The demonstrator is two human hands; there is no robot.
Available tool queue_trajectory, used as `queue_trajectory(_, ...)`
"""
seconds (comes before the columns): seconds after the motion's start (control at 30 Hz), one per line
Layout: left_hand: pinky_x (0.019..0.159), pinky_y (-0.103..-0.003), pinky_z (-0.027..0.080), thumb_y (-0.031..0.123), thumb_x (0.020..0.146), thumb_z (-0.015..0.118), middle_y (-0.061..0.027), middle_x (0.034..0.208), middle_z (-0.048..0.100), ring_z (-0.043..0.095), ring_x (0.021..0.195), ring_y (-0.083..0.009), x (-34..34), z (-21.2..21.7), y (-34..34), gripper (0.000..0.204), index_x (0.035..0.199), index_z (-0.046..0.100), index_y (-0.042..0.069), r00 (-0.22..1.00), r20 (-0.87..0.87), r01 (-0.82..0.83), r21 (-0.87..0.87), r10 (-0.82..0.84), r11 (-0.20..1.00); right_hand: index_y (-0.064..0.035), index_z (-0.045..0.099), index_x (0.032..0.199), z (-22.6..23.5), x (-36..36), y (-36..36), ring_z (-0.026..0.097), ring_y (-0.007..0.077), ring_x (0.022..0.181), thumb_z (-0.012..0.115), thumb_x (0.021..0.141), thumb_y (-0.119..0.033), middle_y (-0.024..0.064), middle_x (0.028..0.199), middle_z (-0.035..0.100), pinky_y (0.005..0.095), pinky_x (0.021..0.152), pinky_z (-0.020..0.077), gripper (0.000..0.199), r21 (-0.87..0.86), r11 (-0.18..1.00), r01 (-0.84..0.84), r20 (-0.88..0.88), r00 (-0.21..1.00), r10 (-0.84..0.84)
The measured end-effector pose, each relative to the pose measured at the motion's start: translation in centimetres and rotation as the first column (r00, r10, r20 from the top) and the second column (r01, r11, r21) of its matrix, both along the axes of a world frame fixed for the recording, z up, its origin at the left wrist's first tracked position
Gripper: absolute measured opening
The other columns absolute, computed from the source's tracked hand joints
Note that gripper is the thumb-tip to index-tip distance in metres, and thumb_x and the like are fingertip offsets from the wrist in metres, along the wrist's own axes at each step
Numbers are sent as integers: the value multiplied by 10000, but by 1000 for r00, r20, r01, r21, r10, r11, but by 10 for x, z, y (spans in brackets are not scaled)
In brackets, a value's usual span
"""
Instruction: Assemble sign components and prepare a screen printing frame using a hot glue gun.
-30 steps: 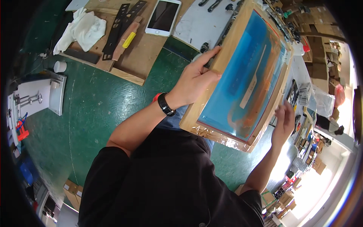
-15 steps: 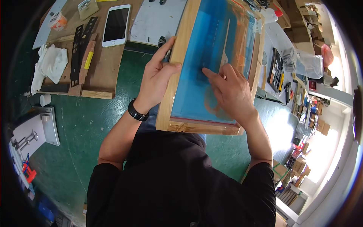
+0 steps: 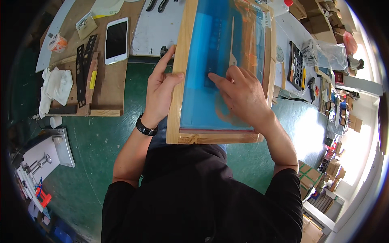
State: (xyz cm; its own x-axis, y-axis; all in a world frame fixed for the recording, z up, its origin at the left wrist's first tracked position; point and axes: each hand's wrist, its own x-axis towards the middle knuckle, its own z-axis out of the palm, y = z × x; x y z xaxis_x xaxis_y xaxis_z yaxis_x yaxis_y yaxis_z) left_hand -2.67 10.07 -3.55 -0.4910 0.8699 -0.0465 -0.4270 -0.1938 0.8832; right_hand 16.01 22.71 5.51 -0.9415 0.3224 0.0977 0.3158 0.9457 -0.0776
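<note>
A screen-printing frame (image 3: 178, 101), wooden with a blue mesh (image 3: 195, 107), is held tilted in front of my body. My left hand (image 3: 159, 95) grips its left rail, thumb on the near face and index finger stretched along the outer side; the other fingers are partly hidden. My right hand (image 3: 242, 91) is over the mesh, its index fingertip at a small dark patch there. The other right fingers are curled, with nothing visible in them. Small marks and a pale long shape show in the mesh, and orange tape (image 3: 252, 48) lines its right part.
At the left, a brown workbench (image 3: 109, 87) carries a white phone (image 3: 116, 40), black slotted strips (image 3: 84, 69), a crumpled white cloth (image 3: 58, 87) and a small tub (image 3: 57, 43). A dark keypad-like device (image 3: 296, 67) and a plastic bag (image 3: 330, 54) lie at right. Below is green floor (image 3: 105, 150).
The view has shifted slightly, and the frame appears a little more upright and farther left. My left hand keeps its grip; my right index finger stays at about the same spot on the mesh.
</note>
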Motion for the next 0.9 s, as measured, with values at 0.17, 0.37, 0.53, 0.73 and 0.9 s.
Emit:
queue_trajectory(0.17, 842, -193, 486, -77, 897, 537, -131, 1541, 518, 640, 966, -104, -1, 6, -3, 712, 1587, 386, 15, 998, 35, 56, -30, -55, 998, -155, 699, 1272, -5, -8, 25, 605, 213, 834, 673, 931, -111, 69, 984, 512, 321, 798, 530, 345, 112, 990, 87, 54, 994, -93)
queue_trajectory(0.37, 858, -193, 486, -87, 892, 529, -128, 1556, 505, 640, 987, -103, 2, 8, 1, 718, 1588, 385, 16, 1000, -13, -7, -6, 7, 1000, -165, 700, 1283, -11, -41, 82, 639, 229, 835, 650, 952, -166, 87, 1003, 585, 340, 784, 541, 335, 243, 959, 145, 46, 986, -161)
queue_trajectory(0.53, 872, -200, 484, -86, 891, 534, -124, 1556, 505, 639, 993, -105, -1, 7, 1, 723, 1590, 383, 17, 1000, -4, -13, -8, 13, 1000, -163, 704, 1279, -5, -58, 117, 657, 242, 805, 634, 973, -185, 100, 1005, 625, 361, 754, 549, 315, 284, 938, 201, 21, 976, -216)
queue_trajectory(0.73, 1053, -277, 423, -32, 884, 513, -128, 1543, 511, 553, 1277, -210, -1, 9, -3, 708, 1580, 388, -8, 999, -46, -9, -87, 5, 996, -112, 708, 1252, 30, -13, 123, 592, 224, 721, 629, 986, -152, 82, 963, 628, 345, 693, 513, 281, -54, 930, 365, -287, 886, -364)
queue_trajectory(0.9, 1049, -307, 429, 96, 907, 457, -179, 1524, 513, 562, 1250, -228, 5, 26, 2, 681, 1577, 396, -6, 996, -86, -7, -183, -9, 983, -62, 708, 1221, 35, 129, 138, 474, 168, 659, 643, 963, -92, 43, 867, 593, 301, 645, 442, 268, -238, 844, 481, -467, 705, -534)
